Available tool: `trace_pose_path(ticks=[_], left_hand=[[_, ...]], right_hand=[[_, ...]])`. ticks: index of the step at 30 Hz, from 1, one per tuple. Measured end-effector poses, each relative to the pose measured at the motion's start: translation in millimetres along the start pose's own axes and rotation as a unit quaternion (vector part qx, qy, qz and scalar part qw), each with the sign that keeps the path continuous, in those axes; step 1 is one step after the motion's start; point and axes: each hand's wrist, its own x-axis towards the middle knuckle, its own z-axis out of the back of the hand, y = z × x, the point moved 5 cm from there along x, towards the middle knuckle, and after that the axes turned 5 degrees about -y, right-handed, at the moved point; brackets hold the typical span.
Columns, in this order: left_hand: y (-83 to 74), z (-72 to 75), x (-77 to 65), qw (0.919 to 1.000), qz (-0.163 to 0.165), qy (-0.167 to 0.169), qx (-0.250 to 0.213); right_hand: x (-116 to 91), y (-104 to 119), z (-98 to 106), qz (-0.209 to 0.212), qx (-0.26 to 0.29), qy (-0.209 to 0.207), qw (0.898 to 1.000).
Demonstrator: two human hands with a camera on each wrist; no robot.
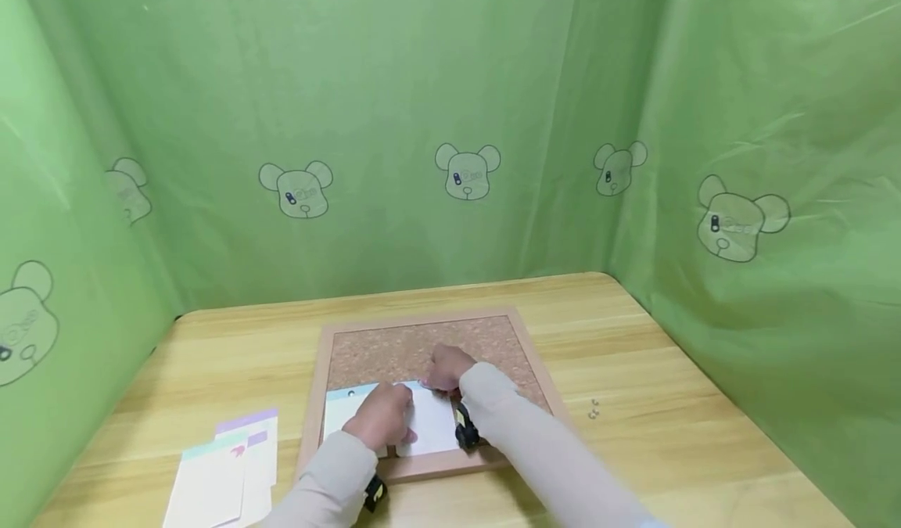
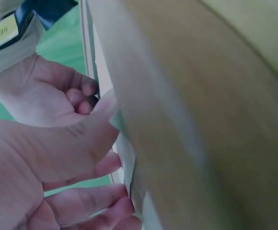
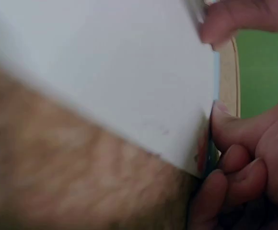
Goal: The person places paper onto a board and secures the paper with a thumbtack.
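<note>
A white sheet of paper (image 1: 431, 425) with a light blue top edge lies over the lower part of a wood-framed cork board (image 1: 394, 352). My right hand (image 1: 447, 368) pinches the sheet's upper right corner; in the right wrist view its thumb (image 3: 230, 125) and curled fingers hold that corner. My left hand (image 1: 383, 417) rests on the paper left of it, its fingers (image 2: 88, 203) fairly straight in the left wrist view. Beside that hand lies another white sheet (image 1: 339, 411) with a teal top band and a small round pin (image 1: 351, 393) at its top.
Several overlapping papers (image 1: 211, 481) with teal and purple bands lie on the wooden table (image 1: 633, 340) left of the board. A few tiny metallic pieces (image 1: 594, 414) lie to its right. Green curtains (image 1: 394, 105) with bear faces surround the table.
</note>
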Motion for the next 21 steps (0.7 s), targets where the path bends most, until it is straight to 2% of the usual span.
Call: trace_pose_path(ticks=[7,10,14,17,21], left_hand=[[2.4,-1.1,-4.8,0.9997,-0.002,0.009,-0.024],[4.9,2.6,-5.6,0.9987,-0.019,0.023,-0.041],[14.4,10.9,-5.7,0.9939,-0.043,0.041,-0.093],[26.4,18.1,-9.1,0.9899,-0.044,0.028,-0.132],[44.2,26.6,-17.5,0.9883,-0.014,-0.01,-0.151]], right_hand=[[-9.9,-4.5,3.5,0.019,-0.036,0.005,0.999],[-14.3,-6.3,5.9,0.02,-0.045,0.014,0.999],[-20.9,-9.1,8.4,0.018,-0.033,0.022,0.999],[-26.1,-12.9,8.5,0.017,-0.021,0.03,0.999],[-32.9,-16.5,8.6,0.046,-0.024,0.031,0.998]])
